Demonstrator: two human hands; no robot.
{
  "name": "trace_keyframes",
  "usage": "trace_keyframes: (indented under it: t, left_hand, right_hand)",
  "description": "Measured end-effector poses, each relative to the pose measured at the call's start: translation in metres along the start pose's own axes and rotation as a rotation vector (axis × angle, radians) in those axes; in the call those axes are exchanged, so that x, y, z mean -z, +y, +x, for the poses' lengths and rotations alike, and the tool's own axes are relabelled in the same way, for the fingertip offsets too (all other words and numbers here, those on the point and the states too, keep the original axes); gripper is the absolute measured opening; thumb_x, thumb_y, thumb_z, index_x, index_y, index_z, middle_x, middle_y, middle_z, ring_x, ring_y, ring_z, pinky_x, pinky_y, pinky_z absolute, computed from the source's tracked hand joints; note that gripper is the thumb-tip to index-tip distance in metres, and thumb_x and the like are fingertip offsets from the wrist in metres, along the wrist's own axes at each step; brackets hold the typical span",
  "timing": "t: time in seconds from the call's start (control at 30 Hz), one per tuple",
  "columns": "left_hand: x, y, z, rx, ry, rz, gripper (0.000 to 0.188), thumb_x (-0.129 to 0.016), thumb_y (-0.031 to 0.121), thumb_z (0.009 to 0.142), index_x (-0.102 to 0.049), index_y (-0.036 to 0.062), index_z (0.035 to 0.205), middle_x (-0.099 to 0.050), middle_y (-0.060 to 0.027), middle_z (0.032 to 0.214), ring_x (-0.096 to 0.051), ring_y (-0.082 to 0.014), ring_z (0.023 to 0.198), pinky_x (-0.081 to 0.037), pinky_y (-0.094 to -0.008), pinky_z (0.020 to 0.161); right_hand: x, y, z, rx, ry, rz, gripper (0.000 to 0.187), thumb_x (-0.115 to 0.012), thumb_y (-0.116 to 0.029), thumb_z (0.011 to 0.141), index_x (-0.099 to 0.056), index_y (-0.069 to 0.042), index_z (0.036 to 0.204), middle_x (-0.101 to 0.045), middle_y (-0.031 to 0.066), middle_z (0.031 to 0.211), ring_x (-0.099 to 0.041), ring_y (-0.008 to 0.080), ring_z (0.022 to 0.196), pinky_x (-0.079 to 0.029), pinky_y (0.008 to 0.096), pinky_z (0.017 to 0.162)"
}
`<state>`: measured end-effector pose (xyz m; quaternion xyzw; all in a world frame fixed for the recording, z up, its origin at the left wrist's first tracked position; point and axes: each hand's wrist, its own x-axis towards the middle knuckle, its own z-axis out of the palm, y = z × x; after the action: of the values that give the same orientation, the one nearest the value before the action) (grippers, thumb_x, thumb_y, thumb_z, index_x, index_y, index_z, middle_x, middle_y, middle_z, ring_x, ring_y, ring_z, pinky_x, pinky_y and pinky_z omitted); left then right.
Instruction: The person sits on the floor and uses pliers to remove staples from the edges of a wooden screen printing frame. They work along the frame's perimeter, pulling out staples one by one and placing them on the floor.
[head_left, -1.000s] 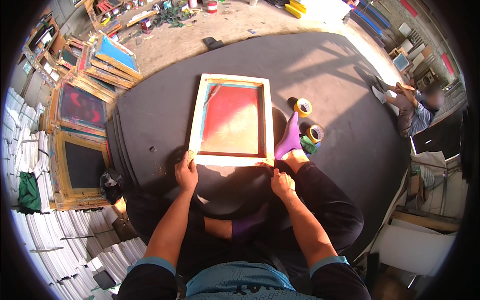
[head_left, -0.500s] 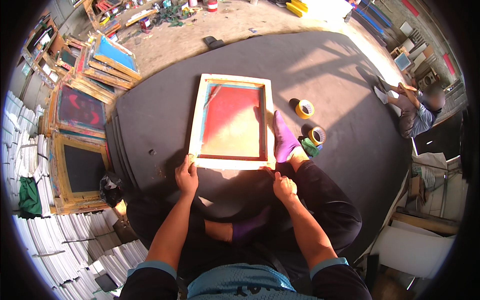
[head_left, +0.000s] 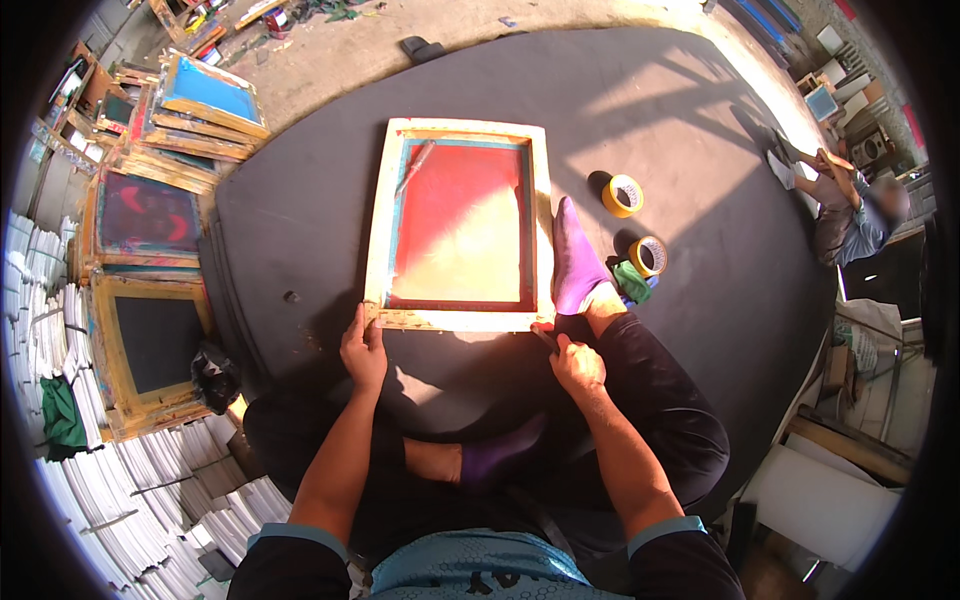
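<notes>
A wooden screen-printing frame (head_left: 458, 320) with red mesh (head_left: 465, 225) lies on the dark mat, its near edge towards me. My left hand (head_left: 363, 352) is closed on the near left corner, thumb and fingers pinching the wood. My right hand (head_left: 578, 366) is wrapped round a slim dark tool (head_left: 545, 338), its tip at the near right corner; the exact kind cannot be made out. A purple-socked foot (head_left: 576, 255) of mine rests against the frame's right side. Sunlight covers part of the mesh.
Two rolls of yellow tape (head_left: 624, 195) and a green cloth (head_left: 632, 282) lie right of my foot. More screen frames (head_left: 155, 290) and white stacks (head_left: 150, 490) line the left side. Another person (head_left: 850, 205) sits at the far right. A black plastic bag (head_left: 215, 375) lies near the left frames.
The view has shifted slightly, so the surroundings sit higher in it. Both hands stay at the frame's near corners; the tool in my right hand shows more clearly beside the corner.
</notes>
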<state>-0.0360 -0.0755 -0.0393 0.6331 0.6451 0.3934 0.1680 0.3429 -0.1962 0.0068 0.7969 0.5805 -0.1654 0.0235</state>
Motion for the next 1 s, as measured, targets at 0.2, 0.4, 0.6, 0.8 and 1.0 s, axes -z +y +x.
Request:
trace_keyframes:
  t: [0.2,0.4,0.6,0.8,1.0]
  left_hand:
    - [0.0,-0.001,0.0,0.053,-0.029,-0.078,0.041,-0.067,0.015,0.1,-0.063,-0.0022,0.136,-0.074,-0.0196,0.113,-0.073,-0.0282,0.099,-0.055,-0.0362,0.087]
    - [0.001,0.0,0.001,0.035,-0.017,-0.078,0.04,-0.069,0.015,0.097,-0.065,-0.0016,0.134,-0.073,-0.0218,0.112,-0.072,-0.0355,0.1,-0.056,-0.0404,0.088]
    - [0.004,0.001,0.003,-0.036,-0.008,0.006,0.042,-0.069,0.014,0.096,-0.064,0.0014,0.136,-0.073,-0.0216,0.111,-0.071,-0.0373,0.098,-0.056,-0.0424,0.086]
    - [0.012,0.008,0.005,0.05,-0.109,0.075,0.047,-0.07,0.017,0.094,-0.062,0.0082,0.14,-0.073,-0.0173,0.115,-0.071,-0.0366,0.1,-0.058,-0.0437,0.085]
    - [0.01,0.008,0.007,0.133,-0.156,0.15,0.05,-0.069,0.018,0.094,-0.061,0.0114,0.143,-0.072,-0.0151,0.122,-0.07,-0.035,0.109,-0.056,-0.0444,0.093]
  right_hand:
    - [-0.017,0.012,0.0,0.084,0.091,0.103,0.019,-0.069,-0.027,0.086,-0.062,-0.011,0.094,-0.069,0.0166,0.075,-0.071,0.0396,0.07,-0.059,0.0511,0.064]
    - [-0.027,0.023,0.01,0.157,0.116,0.204,0.018,-0.068,-0.028,0.087,-0.063,-0.011,0.092,-0.068,0.0181,0.074,-0.07,0.0408,0.071,-0.056,0.0529,0.065]
    - [-0.025,0.022,0.011,0.107,0.081,0.187,0.023,-0.069,-0.032,0.087,-0.066,-0.012,0.099,-0.071,0.0204,0.081,-0.07,0.0439,0.078,-0.056,0.0557,0.071]
    - [-0.011,0.013,0.008,0.05,0.024,0.157,0.028,-0.069,-0.032,0.086,-0.066,-0.01,0.103,-0.072,0.024,0.087,-0.069,0.0461,0.087,-0.056,0.0576,0.079]
    - [-0.008,0.015,0.007,0.114,0.038,0.19,0.031,-0.07,-0.032,0.091,-0.064,-0.005,0.104,-0.071,0.0269,0.093,-0.068,0.0477,0.094,-0.055,0.056,0.083]
